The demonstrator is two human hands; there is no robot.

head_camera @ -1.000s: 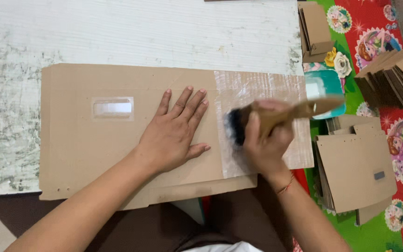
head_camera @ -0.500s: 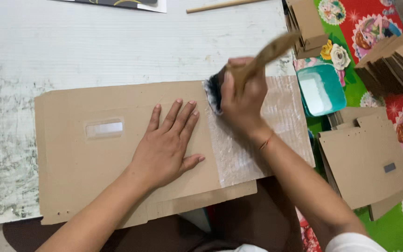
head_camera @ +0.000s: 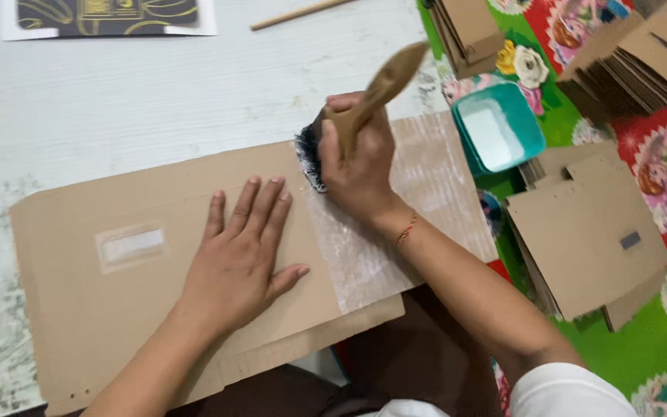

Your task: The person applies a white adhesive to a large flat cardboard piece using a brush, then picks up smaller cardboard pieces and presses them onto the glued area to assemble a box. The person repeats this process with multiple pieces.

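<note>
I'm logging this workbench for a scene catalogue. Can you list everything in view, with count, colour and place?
Cardboard sheet: one, brown, flat on the white table, a small clear window at its left.
Glue-coated strip: one, whitish, at the sheet's right end.
Brush: one, wooden handle, dark bristles, on the strip.
Glue tray: one, teal, right of the sheet.
Folded cardboard stacks: several, brown, right side on a floral cloth.
Wooden stick: one, top edge.
Printed sheet: one, dark, top left.
Left hand: flat on the sheet.
Right hand: gripping the brush.
</note>
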